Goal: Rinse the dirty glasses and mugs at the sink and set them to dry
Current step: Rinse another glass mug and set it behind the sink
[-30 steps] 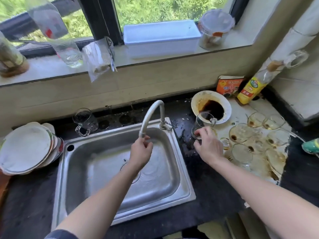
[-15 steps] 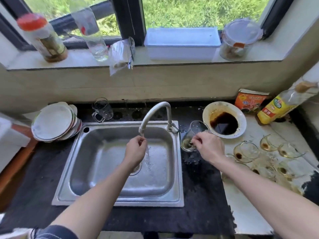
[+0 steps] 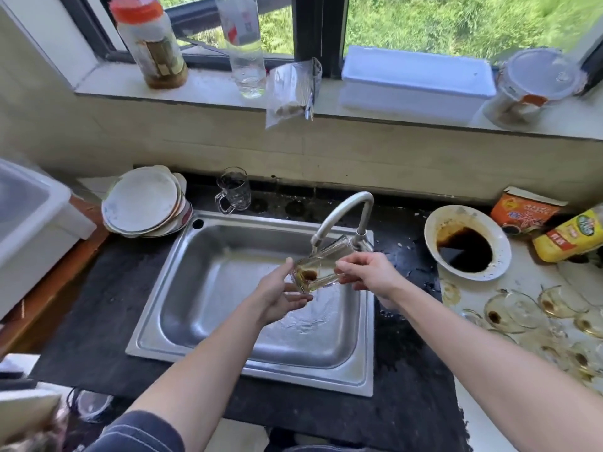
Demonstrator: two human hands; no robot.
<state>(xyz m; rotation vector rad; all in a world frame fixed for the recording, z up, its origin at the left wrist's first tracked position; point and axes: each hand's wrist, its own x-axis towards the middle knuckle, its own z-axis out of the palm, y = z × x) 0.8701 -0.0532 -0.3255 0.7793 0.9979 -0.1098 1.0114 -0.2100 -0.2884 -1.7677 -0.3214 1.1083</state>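
Note:
A clear glass (image 3: pixel 318 267) with a brown stain at its bottom lies tilted under the tap spout (image 3: pixel 342 216), over the steel sink (image 3: pixel 228 256). My right hand (image 3: pixel 365 272) grips the glass from the right side. My left hand (image 3: pixel 277 293) is cupped beneath its stained base, fingers relaxed and touching it. Water runs from the spout onto the glass. Several dirty glasses (image 3: pixel 509 311) with brown dregs stand on the counter at the right. A glass mug (image 3: pixel 233 194) stands behind the sink's left corner.
A stack of white plates (image 3: pixel 143 202) sits left of the sink. A white bowl of dark sauce (image 3: pixel 466 243), an orange packet (image 3: pixel 522 213) and a yellow bottle (image 3: pixel 571 236) are at the right. Jars, a bottle and a white box (image 3: pixel 414 79) line the windowsill.
My right hand lifted the glass off the counter and carried it left under the spout. My left hand dropped from the spout to beneath the glass. The camera view shifted right and back.

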